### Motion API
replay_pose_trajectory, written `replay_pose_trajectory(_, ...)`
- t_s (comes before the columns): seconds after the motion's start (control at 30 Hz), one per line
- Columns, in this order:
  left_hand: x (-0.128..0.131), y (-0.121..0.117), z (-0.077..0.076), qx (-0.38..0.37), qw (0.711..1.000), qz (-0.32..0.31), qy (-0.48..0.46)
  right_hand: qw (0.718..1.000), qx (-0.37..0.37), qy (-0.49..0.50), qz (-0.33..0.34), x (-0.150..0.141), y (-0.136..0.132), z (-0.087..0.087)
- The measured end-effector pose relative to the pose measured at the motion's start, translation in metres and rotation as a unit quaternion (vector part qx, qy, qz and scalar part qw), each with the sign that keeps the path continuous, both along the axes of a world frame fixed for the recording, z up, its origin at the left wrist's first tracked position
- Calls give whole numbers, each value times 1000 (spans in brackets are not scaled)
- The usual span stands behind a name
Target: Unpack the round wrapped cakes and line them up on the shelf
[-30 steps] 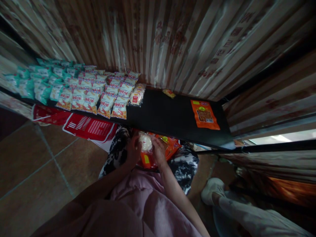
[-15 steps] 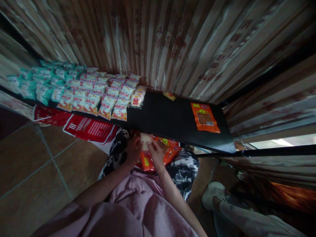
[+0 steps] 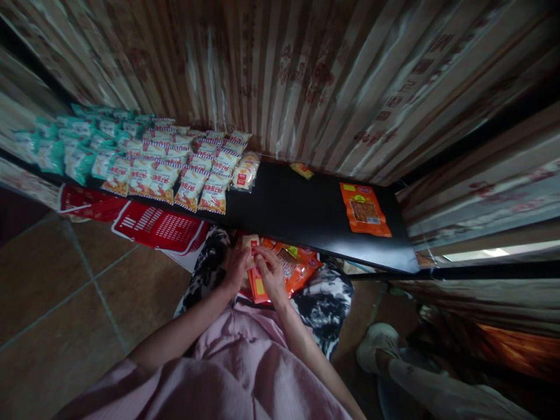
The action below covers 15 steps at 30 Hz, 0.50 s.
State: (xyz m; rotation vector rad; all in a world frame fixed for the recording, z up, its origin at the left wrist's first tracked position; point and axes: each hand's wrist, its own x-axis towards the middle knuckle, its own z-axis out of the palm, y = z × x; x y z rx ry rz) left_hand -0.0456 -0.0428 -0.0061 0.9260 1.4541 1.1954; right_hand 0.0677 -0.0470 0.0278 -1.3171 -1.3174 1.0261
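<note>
My left hand [image 3: 237, 269] and my right hand [image 3: 269, 273] meet over my lap, fingers pinched on a small pale snack packet [image 3: 251, 242] with a red mark. Under them lies a pile of orange snack packs [image 3: 294, 265] on my black-and-white patterned trousers [image 3: 326, 300]. Just above runs a black shelf [image 3: 297, 213]. On it lie a single orange pack [image 3: 364, 209] at the right, a small yellow packet [image 3: 301, 170] at the back, and rows of red-and-white packets [image 3: 188, 172] and green packets [image 3: 74, 146] at the left.
Red plastic baskets [image 3: 157, 226] lie on the tiled floor [image 3: 65, 291] below the shelf's left part. Striped panelling [image 3: 306, 76] backs the shelf. Another person's leg and white shoe [image 3: 380, 343] are at the lower right.
Both hands have turned the pale packet and lifted it slightly toward the shelf edge; its round white face no longer shows. The view has shifted a little.
</note>
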Motion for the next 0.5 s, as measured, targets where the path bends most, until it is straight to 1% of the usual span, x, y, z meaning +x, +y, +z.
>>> replay_pose_trajectory(0.1, 2, 1, 3, -48, 991, 50, -110, 1000, 8, 2, -10, 0, 0, -1)
replay_pose_trajectory(0.23, 4, 2, 16, -75, 971, 83, -211, 999, -13, 3, -34, 1, 0, -6)
replay_pose_trajectory(0.4, 4, 2, 26, -100, 959, 88, -250, 996, -53, -16, -69, 4, 1, -19)
replay_pose_trajectory(0.5, 1, 3, 29, -113, 958, 80, -252, 996, -55, -44, -61, 7, 2, -24)
